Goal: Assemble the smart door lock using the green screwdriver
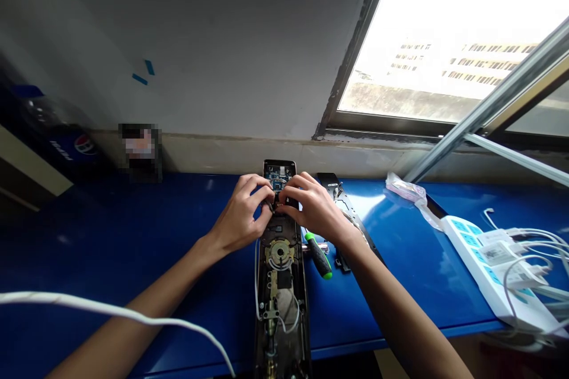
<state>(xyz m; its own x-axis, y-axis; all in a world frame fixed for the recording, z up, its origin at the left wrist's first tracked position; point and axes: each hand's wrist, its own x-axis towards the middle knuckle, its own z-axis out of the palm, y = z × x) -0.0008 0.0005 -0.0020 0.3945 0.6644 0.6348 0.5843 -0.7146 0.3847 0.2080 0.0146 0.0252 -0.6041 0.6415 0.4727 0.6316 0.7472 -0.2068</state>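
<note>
A long black housing (pixel 281 296), opened up and resembling an electronic door lock, lies lengthwise in front of me. A blue circuit board (pixel 278 173) sits at its far end, with a round metal part (pixel 280 253) and thin white wires nearer to me. My left hand (pixel 244 210) reaches in from the left, thumb and fingers pinched just below the board on a small dark piece I cannot name. From the other side, my right hand (pixel 313 204) is closed with its fingertips at the same spot, which they partly hide. A green-and-black screwdriver (pixel 319 256) lies beside the housing.
Right of the housing lies a black plate (pixel 355 213) with parts on it. A white power strip (pixel 473 266) with plugs and cables stands on the blue table (pixel 200 320). A white cable (pixel 111 308) crosses my left forearm. A Pepsi bottle (pixel 66 136) is far left.
</note>
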